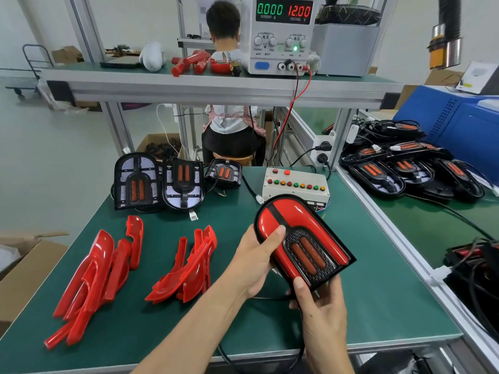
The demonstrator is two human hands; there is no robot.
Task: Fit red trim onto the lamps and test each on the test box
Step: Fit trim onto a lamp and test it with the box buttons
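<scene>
Now both hands grasp the lamp [302, 238] above the tabletop [151, 327] at 4 o'clock: left hand [256, 263] thumb presses red trim, right hand [321, 311] fingers clamp the base. Seat edges evenly before plugging into test box [295, 184].

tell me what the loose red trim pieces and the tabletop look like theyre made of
Red trim pieces: glossy moulded plastic, probably; they carry sharp white highlights and thin curved edges. Tabletop: a matte green mat, perhaps rubber or vinyl, with no glare, edged in metal rail.
</scene>
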